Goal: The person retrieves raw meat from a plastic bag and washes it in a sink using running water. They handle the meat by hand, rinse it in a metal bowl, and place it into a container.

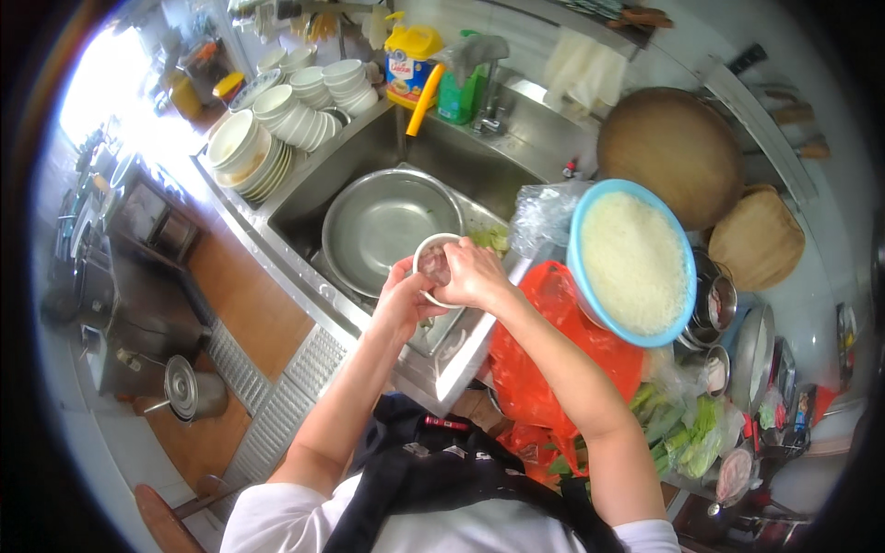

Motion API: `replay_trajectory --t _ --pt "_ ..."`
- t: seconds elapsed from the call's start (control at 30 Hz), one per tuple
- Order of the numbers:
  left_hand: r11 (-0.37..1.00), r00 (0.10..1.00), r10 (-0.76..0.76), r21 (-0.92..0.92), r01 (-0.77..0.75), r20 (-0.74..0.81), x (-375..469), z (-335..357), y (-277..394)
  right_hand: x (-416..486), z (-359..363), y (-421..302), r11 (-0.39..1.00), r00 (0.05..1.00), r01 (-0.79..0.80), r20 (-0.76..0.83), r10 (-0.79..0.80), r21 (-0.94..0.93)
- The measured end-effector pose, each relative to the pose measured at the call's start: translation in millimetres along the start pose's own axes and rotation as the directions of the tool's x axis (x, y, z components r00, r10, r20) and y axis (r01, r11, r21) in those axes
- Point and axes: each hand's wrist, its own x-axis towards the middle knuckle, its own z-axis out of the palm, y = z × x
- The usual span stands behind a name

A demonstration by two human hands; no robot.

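A small white bowl (438,239) is in my left hand (401,304), tilted so its inside shows. Pale pink pieces that look like raw meat (433,263) lie in it. My right hand (477,273) reaches over the bowl's right side, its fingers down inside against the pieces; whether they grip any is hidden. Just beyond the bowl, a wide metal basin (387,190) sits in the stainless steel sink (304,214), with what looks like water in it. Green vegetable scraps (489,237) lie to the right of my right hand.
Stacked white bowls and plates (238,145) stand left of the sink. A yellow detergent jug (413,62) is near the tap (489,121). On the right are a light blue basin of white grains (632,266), a red plastic bag (553,345), a round wooden board (667,159) and leafy greens (695,432).
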Motion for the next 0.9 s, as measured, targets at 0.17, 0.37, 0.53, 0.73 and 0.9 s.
replay_trajectory --t 0.17,0.37,0.53,0.73,0.9 --pt "0.997 0.997 -0.074 -0.004 0.074 0.011 51.5 -43.3 28.2 65.3 23.6 -15.6 0.993 0.996 -0.083 0.039 0.080 0.087" --pt "0.981 0.981 -0.194 0.029 0.194 -0.009 91.6 -74.2 40.3 106.7 54.7 -11.5 0.986 0.986 -0.094 0.153 0.073 0.138" --pt "0.969 0.971 -0.238 0.055 0.239 -0.021 118.6 -93.2 34.9 128.4 79.5 -1.8 0.969 0.989 -0.102 0.130 0.074 0.226" --pt "0.953 0.956 -0.291 0.069 0.294 -0.044 158.0 -112.6 26.3 154.7 112.5 7.2 0.969 0.995 -0.088 -0.026 0.097 0.232" --pt "0.908 0.917 -0.399 0.131 0.398 -0.018 189.5 -128.0 20.7 175.3 132.1 27.8 0.914 0.982 -0.181 0.022 0.186 0.362"
